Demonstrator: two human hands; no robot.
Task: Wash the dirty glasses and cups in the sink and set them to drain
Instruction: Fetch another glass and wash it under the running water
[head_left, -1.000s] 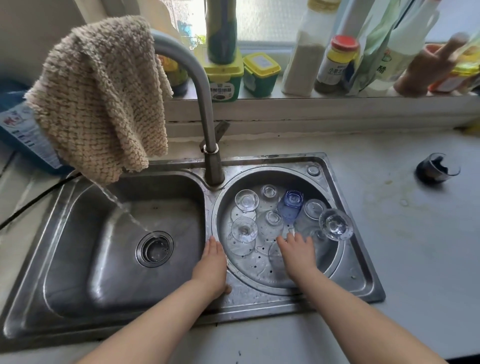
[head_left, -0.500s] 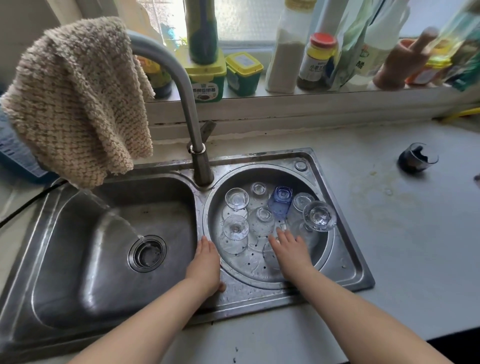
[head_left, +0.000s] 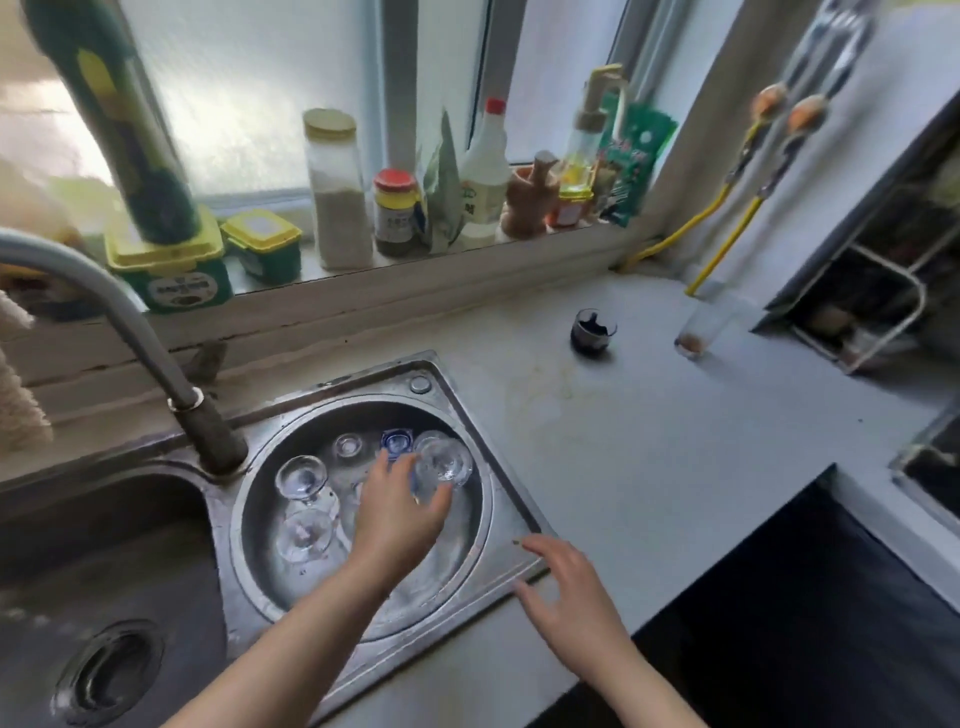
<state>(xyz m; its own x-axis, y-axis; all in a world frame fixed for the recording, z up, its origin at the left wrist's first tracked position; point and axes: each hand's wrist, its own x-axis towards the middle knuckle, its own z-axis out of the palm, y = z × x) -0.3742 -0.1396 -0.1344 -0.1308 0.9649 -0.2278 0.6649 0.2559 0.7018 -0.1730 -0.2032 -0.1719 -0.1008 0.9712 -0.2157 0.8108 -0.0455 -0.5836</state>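
Several clear glasses stand upside down in the round drain basin (head_left: 260, 551) of the steel sink: two stemmed ones (head_left: 301, 476) at the left, a small one (head_left: 347, 445) at the back, a blue cup (head_left: 396, 440) and a larger clear glass (head_left: 445, 463). My left hand (head_left: 393, 525) reaches into the basin with fingers stretched out, its fingertips beside the blue cup and the larger glass. My right hand (head_left: 563, 587) hovers, fingers spread and holding nothing, over the sink's right rim. A dark-stained glass (head_left: 592, 332) and a tumbler with brown dregs (head_left: 702, 327) stand on the counter.
The curved tap (head_left: 150, 358) rises left of the basin, above the left sink bowl and its drain (head_left: 104, 675). Bottles and jars (head_left: 337, 197) line the window sill. A wire rack (head_left: 872, 312) stands at the far right. The counter's front edge drops off at the lower right.
The view has swung right. My left hand left the sink divider and moved into the round basin. My right hand came out of the basin to the sink's right rim.
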